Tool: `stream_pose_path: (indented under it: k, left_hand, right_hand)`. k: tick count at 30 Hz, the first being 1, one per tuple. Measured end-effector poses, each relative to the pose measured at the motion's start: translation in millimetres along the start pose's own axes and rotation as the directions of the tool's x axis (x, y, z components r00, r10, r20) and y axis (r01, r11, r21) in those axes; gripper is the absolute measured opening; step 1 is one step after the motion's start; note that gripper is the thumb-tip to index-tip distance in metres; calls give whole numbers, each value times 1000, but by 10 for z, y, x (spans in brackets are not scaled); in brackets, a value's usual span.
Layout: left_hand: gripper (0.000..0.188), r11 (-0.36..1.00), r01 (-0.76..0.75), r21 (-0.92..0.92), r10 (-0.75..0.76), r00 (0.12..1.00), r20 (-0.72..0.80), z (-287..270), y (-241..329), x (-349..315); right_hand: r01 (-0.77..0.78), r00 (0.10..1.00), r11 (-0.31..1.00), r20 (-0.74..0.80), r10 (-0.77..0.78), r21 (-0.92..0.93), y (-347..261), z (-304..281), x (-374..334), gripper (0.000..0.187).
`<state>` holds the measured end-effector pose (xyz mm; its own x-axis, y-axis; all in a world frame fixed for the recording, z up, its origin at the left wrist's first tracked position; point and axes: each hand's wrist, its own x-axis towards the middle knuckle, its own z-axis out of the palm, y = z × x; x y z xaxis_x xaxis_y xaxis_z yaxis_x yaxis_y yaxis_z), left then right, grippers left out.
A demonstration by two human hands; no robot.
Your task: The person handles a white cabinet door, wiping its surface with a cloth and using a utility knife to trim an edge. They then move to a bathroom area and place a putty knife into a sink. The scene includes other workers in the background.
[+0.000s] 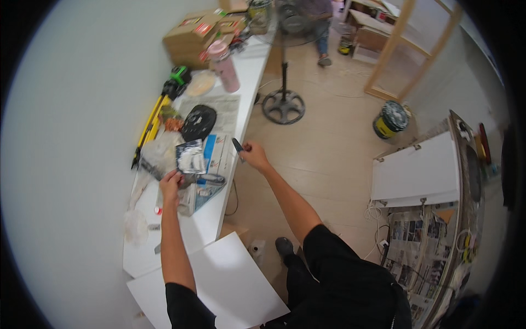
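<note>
My left hand [171,185] is over the white counter, its fingers closed at the lower edge of a square, flat metal-looking blade [191,157] smeared with white paste. Off the counter's right edge, my right hand [255,156] grips a dark, narrow, flat tool [237,146] that points up and left; its exact kind is not clear. Beneath the blade lie newspaper sheets [219,148] and a dark-handled tool [211,179]. A crumpled clear plastic bag [161,151] sits left of the blade, and a black paste-stained lump [199,122] lies beyond it.
A pink bottle [224,68], cardboard boxes [192,38] and a yellow-and-black tripod [150,123] occupy the counter [205,230]. A standing fan [283,104] and a bucket [390,120] are on the floor. A white board [230,279] is close in front of me. Another person's leg [323,41] shows far off.
</note>
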<state>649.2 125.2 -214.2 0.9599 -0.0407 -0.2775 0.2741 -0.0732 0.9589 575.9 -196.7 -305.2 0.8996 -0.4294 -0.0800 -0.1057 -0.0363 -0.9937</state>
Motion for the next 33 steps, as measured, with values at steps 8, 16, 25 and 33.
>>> stream_pose_path:
  k: [8,16,25,33]
  left_hand:
    - [31,868,-182,-462,259,960,109,-95,886,-1271]
    - [26,790,44,-612,237,898,370,-593,387,-3704]
    - [22,842,393,-369,-147,826,545,-1463,-1067,-6031]
    - [19,821,405,-402,-148,832,535,-1643,-1433,-6736]
  right_hand:
    - [-394,851,873,-246,464,286,702,-2013,-2732,26]
    - [-540,621,799,-515,591,266,1084,-2413,-6315,29]
    - [-770,563,636,-531,633,-57,1422,-1897,-9172,42]
    - [-753,652,406,-503,567,-518,1443,-2343,-9819,52]
